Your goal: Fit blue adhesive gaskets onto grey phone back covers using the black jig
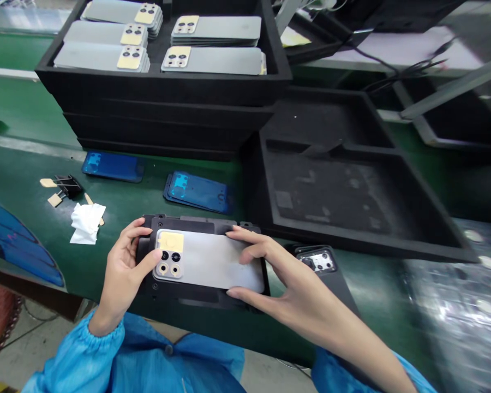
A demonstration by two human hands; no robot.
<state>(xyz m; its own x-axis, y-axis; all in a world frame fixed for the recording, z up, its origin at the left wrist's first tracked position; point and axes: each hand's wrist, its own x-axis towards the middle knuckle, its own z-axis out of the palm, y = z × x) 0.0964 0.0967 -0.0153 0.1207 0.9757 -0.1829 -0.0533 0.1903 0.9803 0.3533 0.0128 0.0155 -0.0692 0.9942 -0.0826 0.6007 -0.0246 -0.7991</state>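
1. The silver panel (208, 259) is lying face up on the black fixture (200, 299), just below the centre of the frame, with its camera block towards the left.
2. The grip of the right hand (280, 267) is pinching the panel across its width: the thumb is pressing the lower edge, the fingers are meeting the upper edge and the face. Even pressure on both edges is probably serving best here, since a one-sided squeeze would be risking a skewed panel.
3. The grip of the left hand (126, 265) is clasping the fixture's left end, with the thumb touching the panel beside the lens rings (169, 263). That thumb is best bearing on the rim, as a slip inward would be risking smudges.
4. The yellow film (171, 240) is covering the upper part of the camera block; fingertips are doing better by avoiding its edge.
5. Whether the fixture is resting on the green counter (77, 273) or hanging just above it, I cannot tell; a level fixture is likely helping either way.
6. The blue panels (198, 192) near the centre and the crumpled tissue (87, 222) at left are lying apart from the fixture, so the hands are having some room for small adjustments.
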